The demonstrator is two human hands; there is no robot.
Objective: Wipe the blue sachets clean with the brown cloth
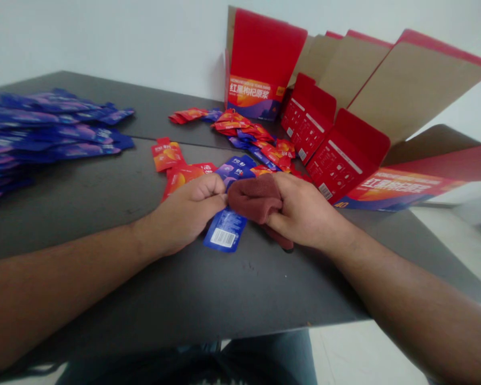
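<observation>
Left hand (188,214) pinches a blue sachet (225,231) in curled fingers; right hand (300,211) grips a maroon cloth (253,199) against it, mid-table (104,214).

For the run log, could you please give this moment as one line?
left hand: pinches blue sachet | right hand: holds maroon cloth against it | loose sachets, open red boxes behind on table
</observation>
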